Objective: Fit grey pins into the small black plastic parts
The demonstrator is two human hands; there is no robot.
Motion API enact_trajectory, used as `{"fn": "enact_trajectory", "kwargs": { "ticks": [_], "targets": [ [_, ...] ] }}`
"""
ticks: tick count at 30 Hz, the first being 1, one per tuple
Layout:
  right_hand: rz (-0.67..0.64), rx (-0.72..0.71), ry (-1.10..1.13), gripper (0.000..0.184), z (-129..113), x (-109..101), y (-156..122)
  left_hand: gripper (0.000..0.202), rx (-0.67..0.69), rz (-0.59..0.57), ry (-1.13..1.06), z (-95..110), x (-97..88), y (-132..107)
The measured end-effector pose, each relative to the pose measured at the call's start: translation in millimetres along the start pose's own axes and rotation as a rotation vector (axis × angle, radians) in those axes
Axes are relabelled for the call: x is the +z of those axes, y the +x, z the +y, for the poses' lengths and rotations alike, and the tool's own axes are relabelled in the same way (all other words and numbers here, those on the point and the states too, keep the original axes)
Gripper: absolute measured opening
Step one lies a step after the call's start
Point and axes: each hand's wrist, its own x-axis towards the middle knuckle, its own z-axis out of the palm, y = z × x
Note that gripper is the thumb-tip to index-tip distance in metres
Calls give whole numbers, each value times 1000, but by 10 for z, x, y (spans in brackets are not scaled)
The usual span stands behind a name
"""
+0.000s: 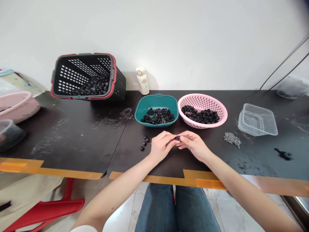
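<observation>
My left hand [161, 146] and my right hand [193, 145] meet over the table in front of me, both closed in a pinch. Between their fingertips is a small black part [177, 138], mostly covered by the fingers. Several black round caps [142, 148] lie on the table just left of my left hand. Behind the hands stands a teal tub [137, 112] holding many small black pieces. Touching or nearly touching it on the right, a pink perforated basket [223, 109] holds black ring-like pieces.
A black and red basket [120, 83] of round black pieces leans at the back left, near a white bottle [143, 82]. To the right are a pile of small grey pins [232, 139], a clear container [258, 120] and a dark clump [285, 154]. Pink basins [21, 108] stand far left.
</observation>
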Motion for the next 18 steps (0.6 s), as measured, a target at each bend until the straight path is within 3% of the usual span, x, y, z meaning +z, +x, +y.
{"fn": "enact_trajectory", "kwargs": {
  "ticks": [10,18],
  "targets": [
    [13,-25,48,14,-27,15,9,27,-39,-46,-4,32,0,44],
    [57,-82,-85,19,-33,-3,7,23,-17,-26,23,16,-1,35]
  ]
}}
